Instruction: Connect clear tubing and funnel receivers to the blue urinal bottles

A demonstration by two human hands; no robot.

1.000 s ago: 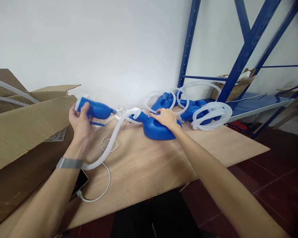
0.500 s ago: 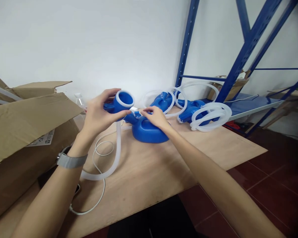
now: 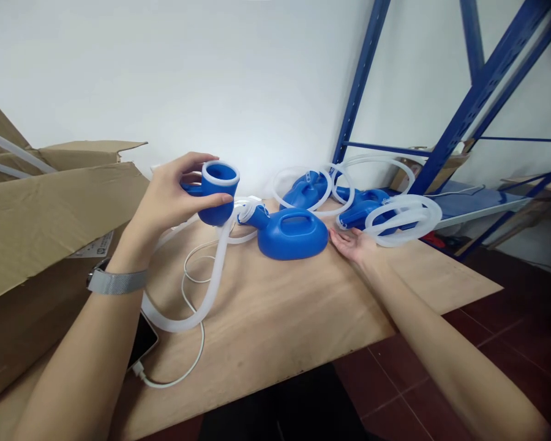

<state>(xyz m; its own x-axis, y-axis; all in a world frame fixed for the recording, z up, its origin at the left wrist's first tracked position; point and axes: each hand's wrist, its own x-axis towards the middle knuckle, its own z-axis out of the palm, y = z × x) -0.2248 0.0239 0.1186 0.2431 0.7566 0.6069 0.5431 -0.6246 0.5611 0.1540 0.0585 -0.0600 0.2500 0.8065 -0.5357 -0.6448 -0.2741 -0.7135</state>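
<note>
My left hand grips a blue cup-shaped funnel with a white rim, holding it upright above the table. From its bottom a translucent hose hangs down and curves left over the tabletop. A blue plastic urinal bottle with a moulded handle lies on the table, its white-capped neck pointing left. Just right of the bottle's end is my right hand, palm up with fingers spread and nothing in it. Whether its fingertips touch the bottle, I cannot tell.
More blue bottles with coiled clear hoses lie at the back right of the wooden table. An open cardboard box fills the left side. A phone with a white cable lies beneath my left forearm. Blue shelving stands right.
My right hand has left the top of the bottle and moved right, turning palm up. My left hand still holds the funnel, now more upright. The view has shifted slightly.
</note>
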